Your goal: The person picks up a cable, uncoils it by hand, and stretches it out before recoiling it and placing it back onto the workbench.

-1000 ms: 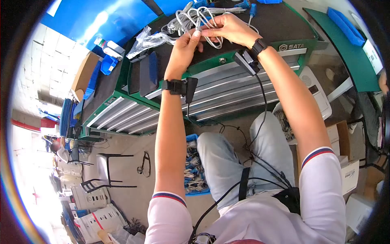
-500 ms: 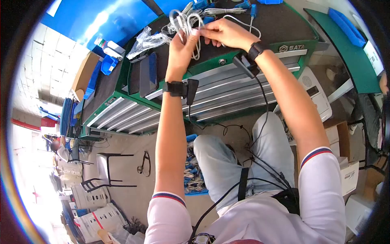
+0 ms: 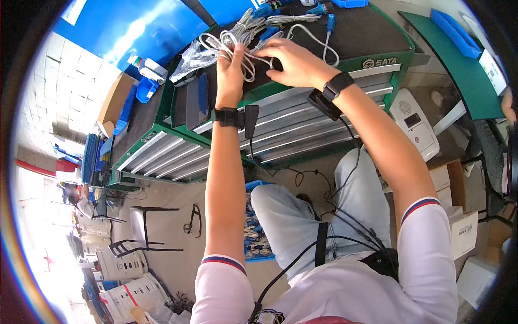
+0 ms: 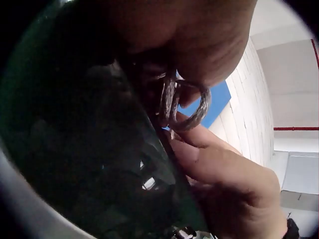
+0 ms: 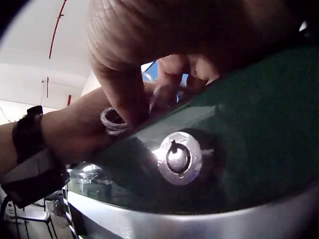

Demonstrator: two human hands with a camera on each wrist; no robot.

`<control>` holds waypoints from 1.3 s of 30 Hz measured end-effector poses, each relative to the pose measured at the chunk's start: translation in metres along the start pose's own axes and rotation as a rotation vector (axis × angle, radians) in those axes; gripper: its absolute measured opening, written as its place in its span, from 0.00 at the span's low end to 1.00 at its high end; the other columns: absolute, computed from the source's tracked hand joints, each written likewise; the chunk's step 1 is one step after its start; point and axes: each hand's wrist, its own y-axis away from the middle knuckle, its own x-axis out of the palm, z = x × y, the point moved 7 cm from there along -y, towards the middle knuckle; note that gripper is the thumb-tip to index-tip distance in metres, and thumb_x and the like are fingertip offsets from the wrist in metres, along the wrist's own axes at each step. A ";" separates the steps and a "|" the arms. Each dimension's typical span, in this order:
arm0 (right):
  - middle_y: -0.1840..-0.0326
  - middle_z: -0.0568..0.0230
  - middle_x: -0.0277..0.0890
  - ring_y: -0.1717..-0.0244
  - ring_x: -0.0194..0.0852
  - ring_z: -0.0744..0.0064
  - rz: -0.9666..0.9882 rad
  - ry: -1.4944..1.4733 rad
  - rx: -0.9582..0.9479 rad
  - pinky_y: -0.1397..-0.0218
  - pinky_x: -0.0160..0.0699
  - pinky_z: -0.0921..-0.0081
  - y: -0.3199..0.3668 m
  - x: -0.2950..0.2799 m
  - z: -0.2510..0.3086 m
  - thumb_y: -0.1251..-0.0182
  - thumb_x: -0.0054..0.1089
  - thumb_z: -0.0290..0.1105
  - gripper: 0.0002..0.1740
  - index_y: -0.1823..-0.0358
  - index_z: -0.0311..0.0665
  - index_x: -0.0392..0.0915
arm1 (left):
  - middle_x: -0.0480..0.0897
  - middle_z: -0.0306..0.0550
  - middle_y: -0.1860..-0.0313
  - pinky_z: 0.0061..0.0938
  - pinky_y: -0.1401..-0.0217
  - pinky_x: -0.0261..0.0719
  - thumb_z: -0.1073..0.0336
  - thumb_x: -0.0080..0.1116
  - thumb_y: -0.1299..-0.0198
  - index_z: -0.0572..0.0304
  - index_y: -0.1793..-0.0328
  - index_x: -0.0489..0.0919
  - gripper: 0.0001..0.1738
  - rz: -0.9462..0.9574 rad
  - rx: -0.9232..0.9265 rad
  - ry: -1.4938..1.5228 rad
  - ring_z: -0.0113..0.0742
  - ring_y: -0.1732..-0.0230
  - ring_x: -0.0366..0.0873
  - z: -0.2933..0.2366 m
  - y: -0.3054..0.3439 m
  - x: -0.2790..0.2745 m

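Cable (image 3: 249, 67): pale grey, loosely looped in the left hand (image 3: 230, 81).

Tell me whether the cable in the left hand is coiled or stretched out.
Coiled. The head view shows the cable bending round in several loops at the left hand.

The right cabinet (image 3: 294, 135) and the left cabinet (image 3: 167, 155) both read "SATA" (image 3: 380, 63) — in capitals.

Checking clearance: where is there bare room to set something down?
Widest: the black mat right of the rightmost blue plug, behind the SATA logo. Smaller: the left cabinet top, before its blue bin. Crowded: around the left hand and right hand, with cables.
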 end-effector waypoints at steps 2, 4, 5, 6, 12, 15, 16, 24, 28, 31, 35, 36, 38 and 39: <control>0.51 0.57 0.77 0.45 0.73 0.52 -0.010 0.095 0.032 0.40 0.73 0.61 0.006 -0.014 -0.001 0.45 0.65 0.28 0.19 0.50 0.35 0.80 | 0.83 0.46 0.65 0.27 0.62 0.78 0.62 0.51 0.26 0.66 0.55 0.75 0.12 0.020 -0.013 0.178 0.33 0.65 0.81 -0.002 0.001 0.000; 0.57 0.55 0.77 0.48 0.75 0.53 -0.059 0.215 0.013 0.43 0.75 0.60 0.014 -0.035 -0.002 0.45 0.67 0.30 0.17 0.53 0.35 0.82 | 0.84 0.61 0.53 0.37 0.46 0.84 0.65 0.44 0.24 0.72 0.48 0.70 0.13 0.133 -0.064 0.207 0.50 0.52 0.85 0.000 -0.001 -0.002; 0.57 0.56 0.77 0.48 0.75 0.53 -0.041 0.206 0.040 0.42 0.75 0.60 0.016 -0.041 -0.009 0.44 0.68 0.31 0.15 0.54 0.36 0.82 | 0.84 0.61 0.53 0.37 0.46 0.84 0.65 0.44 0.24 0.72 0.48 0.70 0.13 0.125 -0.064 0.209 0.50 0.52 0.85 0.004 -0.002 -0.004; 0.57 0.56 0.77 0.48 0.75 0.53 -0.034 0.213 0.035 0.43 0.75 0.60 0.018 -0.046 -0.010 0.43 0.69 0.32 0.15 0.55 0.37 0.82 | 0.83 0.63 0.52 0.38 0.44 0.84 0.65 0.43 0.24 0.73 0.46 0.69 0.14 0.096 -0.039 0.288 0.51 0.50 0.85 0.001 -0.002 -0.002; 0.65 0.67 0.81 0.52 0.79 0.64 0.105 0.332 0.095 0.47 0.63 0.58 0.025 -0.044 0.018 0.32 0.59 0.41 0.10 0.59 0.47 0.85 | 0.77 0.74 0.40 0.45 0.34 0.78 0.59 0.36 0.21 0.77 0.42 0.66 0.22 0.134 -0.025 0.419 0.57 0.41 0.80 -0.008 0.001 0.005; 0.69 0.66 0.79 0.60 0.79 0.61 0.105 0.425 0.102 0.53 0.64 0.59 0.019 -0.031 0.031 0.34 0.60 0.38 0.09 0.59 0.45 0.86 | 0.79 0.73 0.43 0.41 0.37 0.81 0.57 0.36 0.21 0.76 0.45 0.71 0.24 0.315 -0.142 0.287 0.54 0.44 0.82 -0.002 0.000 0.009; 0.69 0.66 0.79 0.60 0.79 0.61 0.105 0.426 0.099 0.53 0.64 0.59 0.016 -0.026 0.033 0.34 0.60 0.38 0.09 0.59 0.45 0.86 | 0.85 0.64 0.51 0.33 0.47 0.84 0.58 0.40 0.22 0.71 0.52 0.76 0.21 0.333 -0.192 0.357 0.44 0.52 0.86 -0.002 0.003 0.015; 0.71 0.60 0.81 0.66 0.80 0.55 0.087 0.201 0.112 0.62 0.74 0.59 0.003 -0.030 0.050 0.39 0.66 0.40 0.11 0.68 0.39 0.84 | 0.82 0.40 0.66 0.25 0.58 0.75 0.62 0.59 0.32 0.65 0.53 0.79 0.12 0.215 0.231 -0.297 0.27 0.63 0.77 -0.028 0.028 0.027; 0.69 0.59 0.79 0.64 0.80 0.54 0.093 0.198 0.051 0.61 0.76 0.59 0.026 -0.044 0.072 0.40 0.67 0.40 0.13 0.68 0.36 0.81 | 0.76 0.33 0.74 0.21 0.69 0.68 0.60 0.53 0.27 0.64 0.57 0.81 0.14 0.105 0.103 -0.116 0.20 0.73 0.70 -0.027 0.071 0.020; 0.68 0.59 0.79 0.62 0.80 0.53 0.077 0.303 -0.030 0.61 0.76 0.59 0.041 -0.057 0.084 0.41 0.68 0.39 0.13 0.70 0.35 0.79 | 0.71 0.29 0.75 0.19 0.70 0.64 0.57 0.52 0.26 0.61 0.56 0.81 0.15 0.228 -0.042 -0.146 0.19 0.73 0.66 -0.042 0.101 0.012; 0.72 0.56 0.78 0.68 0.78 0.54 0.129 0.275 0.361 0.64 0.74 0.63 0.057 -0.097 0.075 0.37 0.64 0.36 0.11 0.68 0.36 0.77 | 0.69 0.29 0.78 0.21 0.72 0.60 0.54 0.51 0.26 0.61 0.58 0.80 0.17 0.160 -0.040 -0.273 0.19 0.75 0.62 -0.080 0.139 -0.029; 0.74 0.55 0.78 0.71 0.78 0.55 0.124 0.179 0.336 0.65 0.74 0.66 0.061 -0.097 0.079 0.34 0.63 0.37 0.12 0.67 0.34 0.76 | 0.67 0.29 0.78 0.21 0.71 0.59 0.54 0.50 0.25 0.61 0.60 0.79 0.18 0.173 -0.028 -0.240 0.19 0.75 0.62 -0.082 0.149 -0.030; 0.74 0.56 0.79 0.71 0.81 0.54 0.046 0.062 0.265 0.65 0.76 0.66 0.066 -0.092 0.092 0.33 0.62 0.37 0.12 0.65 0.34 0.75 | 0.66 0.29 0.79 0.21 0.71 0.59 0.54 0.50 0.25 0.60 0.61 0.78 0.18 0.181 -0.019 -0.199 0.20 0.75 0.61 -0.084 0.169 -0.030; 0.76 0.56 0.80 0.70 0.82 0.52 -0.025 0.053 0.223 0.66 0.78 0.63 0.065 -0.093 0.100 0.32 0.62 0.38 0.12 0.65 0.36 0.75 | 0.64 0.29 0.79 0.21 0.71 0.58 0.54 0.49 0.25 0.59 0.63 0.77 0.18 0.162 -0.058 -0.078 0.20 0.76 0.60 -0.088 0.175 -0.027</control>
